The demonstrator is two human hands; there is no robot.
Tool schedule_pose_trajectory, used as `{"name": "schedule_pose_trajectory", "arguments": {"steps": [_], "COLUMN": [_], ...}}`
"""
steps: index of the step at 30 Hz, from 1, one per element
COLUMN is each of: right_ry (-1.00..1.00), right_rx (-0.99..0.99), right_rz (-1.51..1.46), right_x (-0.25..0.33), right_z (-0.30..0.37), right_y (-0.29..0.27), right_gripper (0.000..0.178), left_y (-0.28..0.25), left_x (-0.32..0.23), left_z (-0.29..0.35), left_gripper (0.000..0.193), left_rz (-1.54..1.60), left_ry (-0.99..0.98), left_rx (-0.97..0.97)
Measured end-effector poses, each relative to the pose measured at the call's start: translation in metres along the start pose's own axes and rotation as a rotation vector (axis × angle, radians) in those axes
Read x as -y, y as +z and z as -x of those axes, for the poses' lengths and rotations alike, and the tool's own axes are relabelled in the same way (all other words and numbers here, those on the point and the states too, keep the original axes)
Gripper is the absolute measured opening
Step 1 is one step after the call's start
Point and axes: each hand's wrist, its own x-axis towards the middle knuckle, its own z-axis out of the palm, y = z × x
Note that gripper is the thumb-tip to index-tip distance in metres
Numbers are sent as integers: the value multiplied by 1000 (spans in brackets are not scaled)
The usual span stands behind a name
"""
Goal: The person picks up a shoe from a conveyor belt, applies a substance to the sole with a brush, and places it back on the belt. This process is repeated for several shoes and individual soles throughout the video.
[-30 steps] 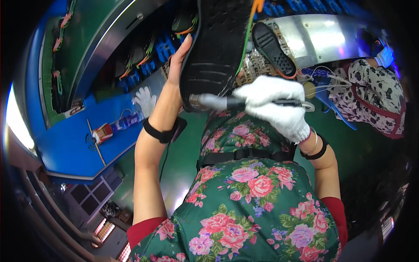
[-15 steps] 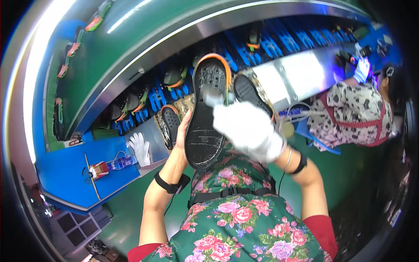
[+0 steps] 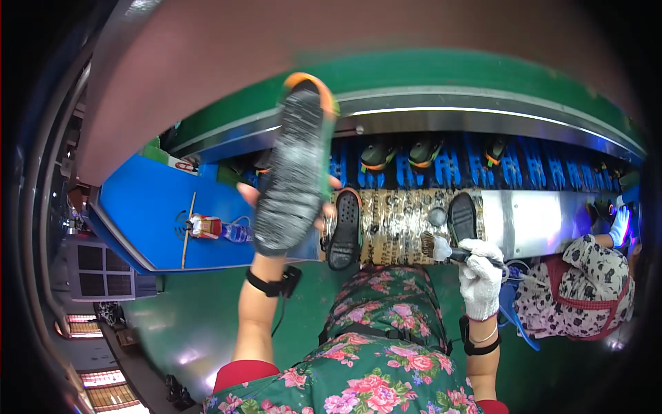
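Observation:
My bare left hand (image 3: 327, 215) is closed around the edges of a black shoe sole (image 3: 293, 165) with an orange and green rim, held raised at the left. The sole's face is streaked with a shiny whitish film and blurred by motion. My right hand (image 3: 480, 283), in a white knitted glove, grips a brush (image 3: 445, 250), its bristles over the bench's near edge. Between my hands a second black sole (image 3: 345, 231) lies on the bench. Another sole (image 3: 463, 218) lies just beyond my right hand, beside a small round grey thing (image 3: 437, 217).
Brown patterned covering (image 3: 389, 217) lies on the bench's middle; bare metal (image 3: 520, 214) continues right. Behind runs a rack of blue holders (image 3: 476, 165) with several shoe parts. A blue table (image 3: 148, 207) with a bottle (image 3: 236, 232) stands left. A co-worker (image 3: 579, 290) sits at right.
My left hand has lifted the sole up and to the left. My right hand and brush have drawn away from it to the lower right. The view has turned.

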Motion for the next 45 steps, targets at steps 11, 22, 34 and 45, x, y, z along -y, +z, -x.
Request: {"name": "schedule_pose_trajectory", "arguments": {"steps": [11,22,34,45], "right_ry": [117,-78,-154,-54], "right_rx": [-18,-287,-604,-593], "right_rz": [-13,-268,-307,-222], "right_x": [-66,-58,-51,-30], "right_z": [-6,20,63,64], "right_y": [-35,-70,-90,-83], "right_gripper": [23,20,20,18], "left_y": [-95,46,38,-16], "left_x": [-161,2,193,100], "left_z": [50,-270,-659,-625], "left_gripper": [79,42,120,33], "left_rz": [387,-870,-1979,-1426], "left_ry": [800,-98,-121,-163], "left_rx": [-863,-364,68,-125]}}
